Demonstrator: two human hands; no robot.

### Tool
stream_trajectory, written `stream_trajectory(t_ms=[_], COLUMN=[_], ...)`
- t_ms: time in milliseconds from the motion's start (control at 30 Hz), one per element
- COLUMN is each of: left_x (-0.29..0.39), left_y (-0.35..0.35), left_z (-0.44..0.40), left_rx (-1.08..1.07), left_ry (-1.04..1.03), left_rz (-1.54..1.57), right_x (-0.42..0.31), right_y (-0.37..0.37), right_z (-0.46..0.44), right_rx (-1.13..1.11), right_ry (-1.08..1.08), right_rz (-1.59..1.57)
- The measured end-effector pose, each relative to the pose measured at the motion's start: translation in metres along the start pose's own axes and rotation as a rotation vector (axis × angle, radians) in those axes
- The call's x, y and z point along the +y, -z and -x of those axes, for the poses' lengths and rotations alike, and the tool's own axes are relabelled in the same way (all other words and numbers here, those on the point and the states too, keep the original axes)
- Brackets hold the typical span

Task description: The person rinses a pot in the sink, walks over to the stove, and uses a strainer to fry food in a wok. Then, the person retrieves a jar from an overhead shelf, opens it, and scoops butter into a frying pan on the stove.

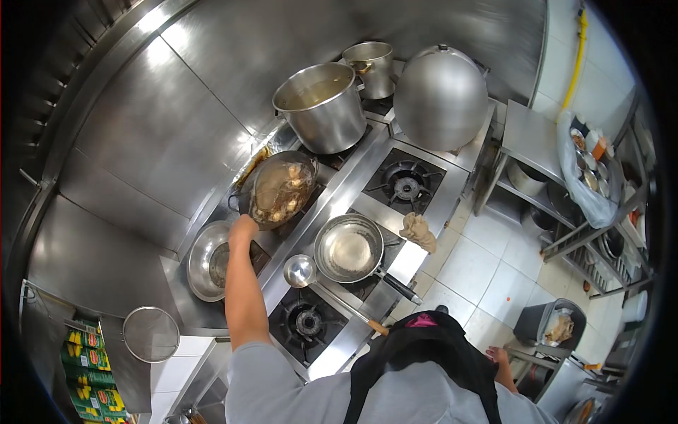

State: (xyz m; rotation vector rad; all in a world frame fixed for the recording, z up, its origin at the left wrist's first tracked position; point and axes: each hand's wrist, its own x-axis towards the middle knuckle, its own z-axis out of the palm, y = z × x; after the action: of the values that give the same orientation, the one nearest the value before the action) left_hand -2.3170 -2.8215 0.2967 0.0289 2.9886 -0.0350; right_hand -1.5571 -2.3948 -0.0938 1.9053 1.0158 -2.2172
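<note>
My left hand (244,230) is at the near rim of a dark wok (265,180) holding browned pieces in liquid; its fingers are closed, and what they grip is too small to make out. Just below it lies a wide steel bowl (206,261) with a mesh-like round inside. My right hand (496,353) hangs low at my right side, away from the stove, its fingers partly visible and apart. Between the two hands, a frying pan (348,249) rests on a burner, and a ladle (299,271) with a wooden handle lies beside it.
A large steel pot (318,109), a smaller pot (372,69) and a big domed lid (441,99) stand at the back. A crumpled cloth (418,232) touches the stove's edge. Shelving (530,134) and a grey bin (551,321) are at right. A round strainer (151,334) hangs at left.
</note>
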Motion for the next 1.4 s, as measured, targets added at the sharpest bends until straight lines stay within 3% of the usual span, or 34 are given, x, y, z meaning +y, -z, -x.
stream_trajectory(t_ms=[200,367,433,733,800,1000,1100,1233,1300,1333,1400], left_x=[0.019,0.031,0.032,-0.006,-0.013,0.014,0.003,-0.006,-0.029,-0.053,-0.081], left_y=[0.014,-0.031,-0.05,-0.039,-0.033,-0.013,-0.069,-0.092,-0.127,-0.157,-0.229], left_z=[0.022,0.0,-0.003,-0.001,0.009,0.058,0.026,0.022,-0.004,-0.025,-0.109], left_rx=[0.208,0.259,0.114,-0.045,0.12,0.198,0.116,0.135,0.226,0.307,0.583], left_ry=[0.006,-0.068,-0.084,0.104,0.054,-0.012,-0.09,-0.093,-0.296,-0.462,-0.553], left_rz=[-0.033,-0.066,-0.087,0.205,0.134,0.027,-0.063,0.064,-0.042,-0.376,0.042], right_x=[0.0,0.004,-0.01,-0.016,-0.014,0.006,0.002,-0.019,0.009,0.001,-0.012], right_y=[0.005,0.011,0.009,-0.01,-0.011,0.015,0.017,0.002,0.017,0.008,-0.008], right_z=[0.033,0.004,0.003,0.025,0.034,0.021,0.012,0.01,-0.037,-0.018,0.0], right_rx=[-0.085,0.149,0.142,0.123,0.121,0.062,0.082,0.134,0.069,0.049,0.121], right_ry=[0.222,-0.015,-0.013,0.021,0.032,0.027,0.016,-0.002,0.051,0.067,0.118], right_rz=[0.295,-0.014,-0.008,0.027,0.092,0.162,0.133,0.074,-0.042,-0.17,-0.046])
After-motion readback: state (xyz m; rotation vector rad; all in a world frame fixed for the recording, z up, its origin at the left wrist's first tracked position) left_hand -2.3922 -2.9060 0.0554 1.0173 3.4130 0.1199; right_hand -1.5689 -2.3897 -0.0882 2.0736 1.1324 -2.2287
